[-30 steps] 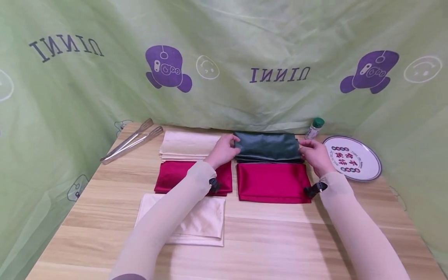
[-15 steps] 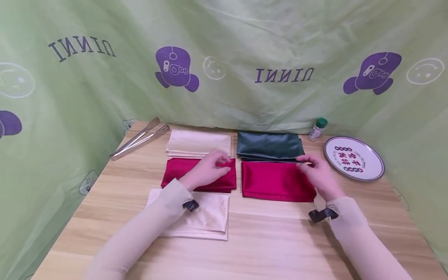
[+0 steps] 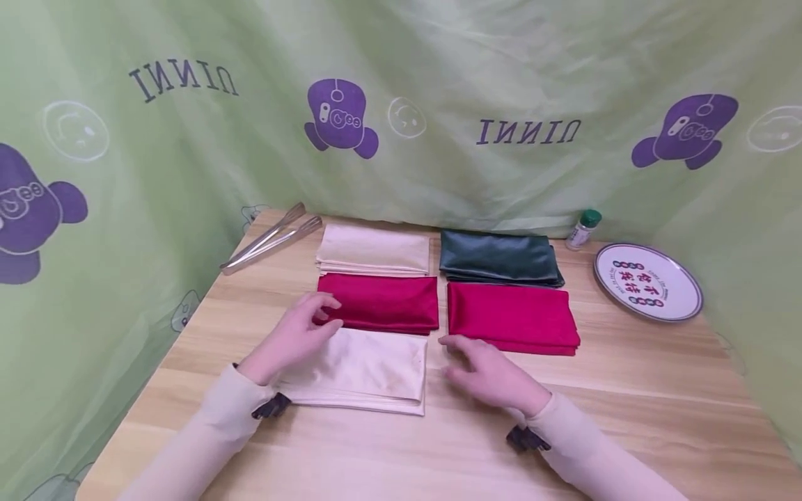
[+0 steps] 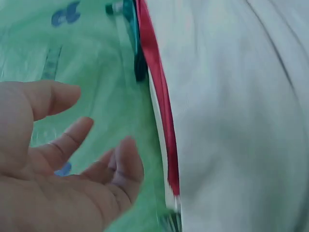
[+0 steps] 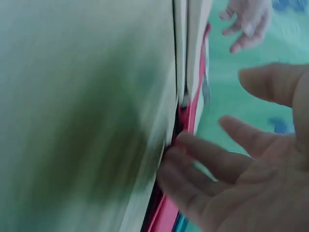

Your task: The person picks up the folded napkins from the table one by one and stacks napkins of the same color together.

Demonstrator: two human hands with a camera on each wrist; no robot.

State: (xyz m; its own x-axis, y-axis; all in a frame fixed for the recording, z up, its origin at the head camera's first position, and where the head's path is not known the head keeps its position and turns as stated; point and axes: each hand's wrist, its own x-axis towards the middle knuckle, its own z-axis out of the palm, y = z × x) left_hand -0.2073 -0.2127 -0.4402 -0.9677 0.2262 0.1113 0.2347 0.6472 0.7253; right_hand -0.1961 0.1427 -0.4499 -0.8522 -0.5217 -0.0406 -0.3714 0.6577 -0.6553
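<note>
A person's left hand (image 3: 297, 341) reaches over the left end of a folded, pale cream-pink satin cloth (image 3: 376, 365), its fingers apart and loosely bent, the thumb well away from the others. In the left wrist view a gap shows between these fingertips and the layered edges of the cloths. The right hand (image 3: 491, 379) is also spread, thumb and forefinger apart, just beside the right edge of the same pale cloth, which thus lies between the two sets of fingers. Whether the right fingertips touch anything, one cannot tell.

Just beyond the left fingers lies a folded crimson satin cloth (image 3: 388, 303), its near left corner partly behind them in the head view. Just beyond the right fingers lies a second folded crimson satin cloth (image 3: 510, 309). Farther out, past the left fingers, is a folded cream cloth (image 3: 376, 249) in several layers; past the right fingers, a folded dark green satin cloth (image 3: 501, 257).

Well beyond the left fingers, silver metal tongs (image 3: 269, 241) lie splayed on the wood-grain table (image 3: 464, 459). Well beyond the right fingers and to their right stand a small clear bottle with a green cap (image 3: 584, 231) and a round white plate with a dark rim (image 3: 679, 282).
</note>
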